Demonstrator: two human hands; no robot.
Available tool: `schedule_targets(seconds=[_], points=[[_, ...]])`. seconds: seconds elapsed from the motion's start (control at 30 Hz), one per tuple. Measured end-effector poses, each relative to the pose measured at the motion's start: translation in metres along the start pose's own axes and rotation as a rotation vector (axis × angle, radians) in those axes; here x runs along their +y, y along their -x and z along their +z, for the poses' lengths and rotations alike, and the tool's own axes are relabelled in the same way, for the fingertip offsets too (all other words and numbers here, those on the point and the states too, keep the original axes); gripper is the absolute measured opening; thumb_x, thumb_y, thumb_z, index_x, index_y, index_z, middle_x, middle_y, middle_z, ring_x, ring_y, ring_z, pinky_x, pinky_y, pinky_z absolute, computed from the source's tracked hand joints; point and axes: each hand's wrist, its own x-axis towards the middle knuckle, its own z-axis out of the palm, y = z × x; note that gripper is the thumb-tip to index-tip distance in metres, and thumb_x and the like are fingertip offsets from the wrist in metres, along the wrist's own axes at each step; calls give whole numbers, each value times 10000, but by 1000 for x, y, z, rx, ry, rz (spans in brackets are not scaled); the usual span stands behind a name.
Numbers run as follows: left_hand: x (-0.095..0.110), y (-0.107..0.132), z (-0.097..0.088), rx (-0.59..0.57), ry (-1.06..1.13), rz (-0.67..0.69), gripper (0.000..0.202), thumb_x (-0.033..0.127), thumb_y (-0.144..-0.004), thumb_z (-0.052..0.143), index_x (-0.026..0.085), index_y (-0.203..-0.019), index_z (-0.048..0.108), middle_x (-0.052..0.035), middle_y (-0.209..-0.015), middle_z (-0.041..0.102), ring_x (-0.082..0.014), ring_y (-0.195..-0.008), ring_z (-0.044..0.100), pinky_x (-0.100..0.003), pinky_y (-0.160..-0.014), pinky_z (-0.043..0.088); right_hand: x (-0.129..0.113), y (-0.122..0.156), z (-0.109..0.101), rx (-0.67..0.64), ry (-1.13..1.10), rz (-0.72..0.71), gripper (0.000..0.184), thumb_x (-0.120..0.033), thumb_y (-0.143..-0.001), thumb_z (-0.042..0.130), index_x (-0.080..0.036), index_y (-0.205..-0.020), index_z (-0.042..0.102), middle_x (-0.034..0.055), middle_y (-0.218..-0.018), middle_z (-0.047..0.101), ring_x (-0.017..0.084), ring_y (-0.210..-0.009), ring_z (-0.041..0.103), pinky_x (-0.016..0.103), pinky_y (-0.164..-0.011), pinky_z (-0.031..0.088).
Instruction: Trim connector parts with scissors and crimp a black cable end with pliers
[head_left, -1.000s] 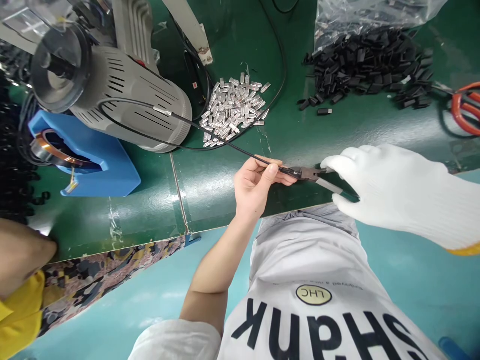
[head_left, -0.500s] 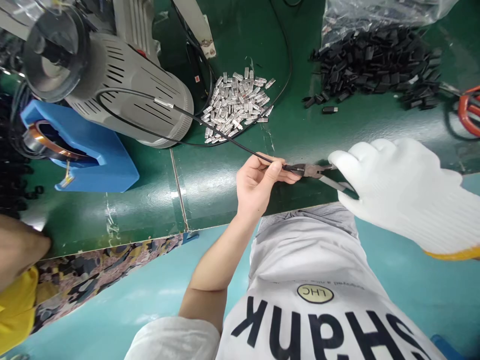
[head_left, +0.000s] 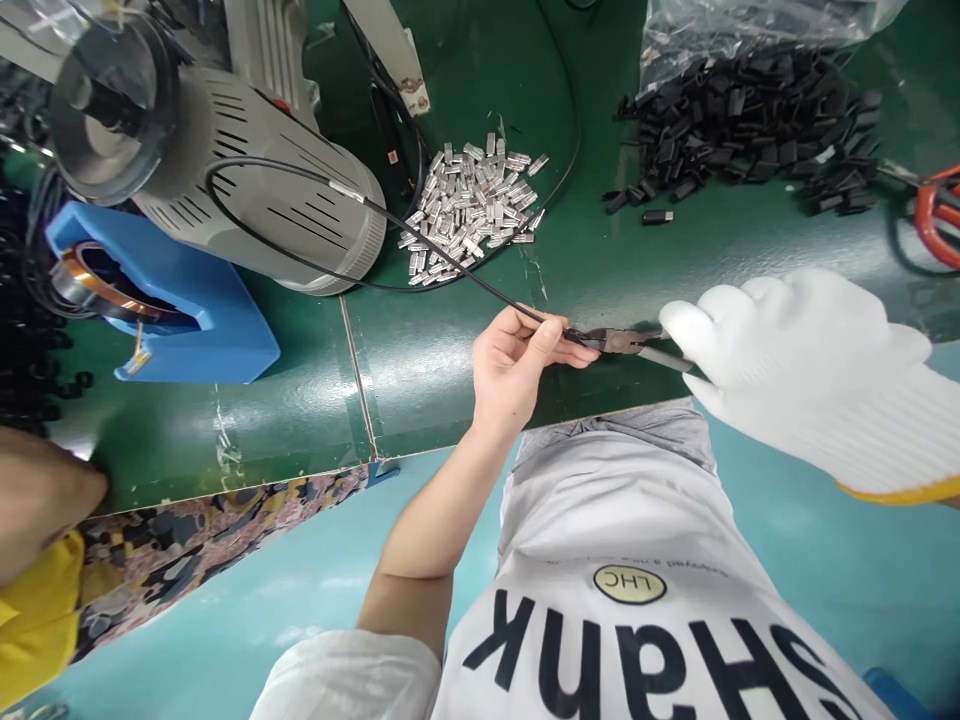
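Observation:
My bare left hand [head_left: 517,360] pinches a thin black cable [head_left: 450,262] near its end. On my right hand [head_left: 795,370] is a white knit glove, and its fingers are wrapped round the handles of a pair of pliers [head_left: 621,341]. The pliers' dark jaws meet the cable end right at my left fingertips; what lies between the jaws is too small to make out. From my left hand the cable runs up and left to a silvery connector [head_left: 346,192] in front of a grey machine.
Small metal connector shells [head_left: 472,210] lie heaped on the green bench [head_left: 420,390]. Black plastic covers [head_left: 750,130] are piled beneath a clear bag [head_left: 765,25]. Left stand the grey machine [head_left: 270,170] and a blue tape dispenser [head_left: 202,320]. Red-handled pliers [head_left: 937,220] lie right; a co-worker's arm [head_left: 45,500] shows left.
The gloved right hand has closed further, bringing the pliers' handles nearer together. The cable's far end with the silvery connector has swung slightly right and up. My left hand stays in place.

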Motion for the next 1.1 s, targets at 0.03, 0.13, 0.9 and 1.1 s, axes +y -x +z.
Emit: schedule_targets(seconds=[0.03,0.13,0.9,1.1], points=[[0,0,0,-2,6,-2,358,501,-911,752,166,-917,625,-27,-691,765,-185,-667,790,-269,-642,654,-1,0,-1,-30,76,3,268,-208,-911,345,-191,-909,613,110,-762,516,231,-712,468,347,-671,199],[0,0,0,-4,8,2,347,487,-914,753,167,-912,619,-25,-682,764,-184,-663,789,-269,-641,654,-2,-1,0,-47,182,-41,207,-295,-886,448,-210,-977,614,113,-845,574,263,-748,525,361,-677,224],[0,1,0,-1,16,10,346,481,-889,784,179,-880,615,6,-681,739,-187,-653,787,-262,-600,642,-13,-10,-8,-5,167,-56,440,-497,-800,546,-213,-1135,574,131,-987,599,275,-877,496,367,-697,235],[1,1,-1,24,1,-17,400,541,-866,785,192,-858,589,19,-647,708,-196,-652,787,-265,-585,640,-15,-6,-3,-2,120,-60,452,-423,-833,472,-166,-1193,565,179,-962,555,294,-835,492,360,-658,244]])
